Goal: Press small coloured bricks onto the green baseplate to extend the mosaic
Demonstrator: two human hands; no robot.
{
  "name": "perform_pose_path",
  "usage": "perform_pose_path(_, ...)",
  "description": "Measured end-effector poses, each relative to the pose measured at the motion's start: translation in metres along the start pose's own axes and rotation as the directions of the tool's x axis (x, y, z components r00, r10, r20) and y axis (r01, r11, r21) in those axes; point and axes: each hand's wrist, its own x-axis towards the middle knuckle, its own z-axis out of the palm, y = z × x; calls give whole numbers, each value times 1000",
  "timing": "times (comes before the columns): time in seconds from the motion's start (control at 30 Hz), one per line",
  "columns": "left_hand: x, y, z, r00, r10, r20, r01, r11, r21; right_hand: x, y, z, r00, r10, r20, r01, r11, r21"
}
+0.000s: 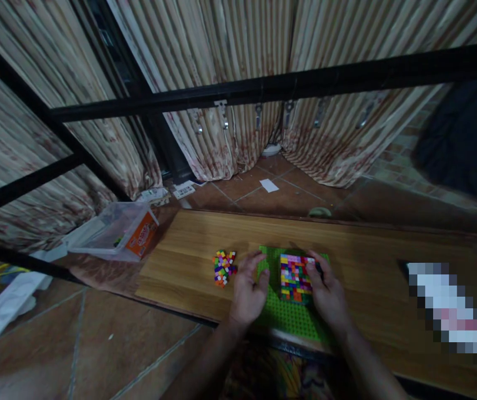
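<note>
The square block of small multicoloured plastic bricks (295, 278) sits on the flat green studded baseplate (292, 319), which lies on the long wood-grain surface (367, 261). The right hand (325, 283) has its fingers at the block's right edge, perhaps touching it. The left hand (252, 286) is at the baseplate's left side, fingers loosely spread, apart from the block. Left of it lies a loose pile of small multicoloured bricks (224, 268).

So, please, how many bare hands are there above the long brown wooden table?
2. The left hand is at the left edge of the green studded baseplate; the right hand is at the right side of the multicoloured brick block. None seems hidden.
</note>
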Motion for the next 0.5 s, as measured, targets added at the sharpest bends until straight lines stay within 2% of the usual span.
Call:
perform_pose_path(0.1, -4, -12, -39, 993, 122, -2, -114, 931, 348, 0, 3, 0, 1000, -7, -8, 7, 1000, -12)
perform_pose_path(0.2, -3, -26, -63, 986, 157, 62, -165, 819, 550, 0, 3, 0, 999, -39, -17, 40, 999, 1)
perform_pose_path(0.33, 2, -33, -71, 970, 151, 192, -241, 722, 648, -1, 0, 0, 1000, -27, -8, 27, 1000, 2)
perform_pose_path(0.5, 10, -30, -71, 963, 151, 224, -262, 716, 647, -1, 1, 1, 1000, -4, 2, 4, 1000, 1)
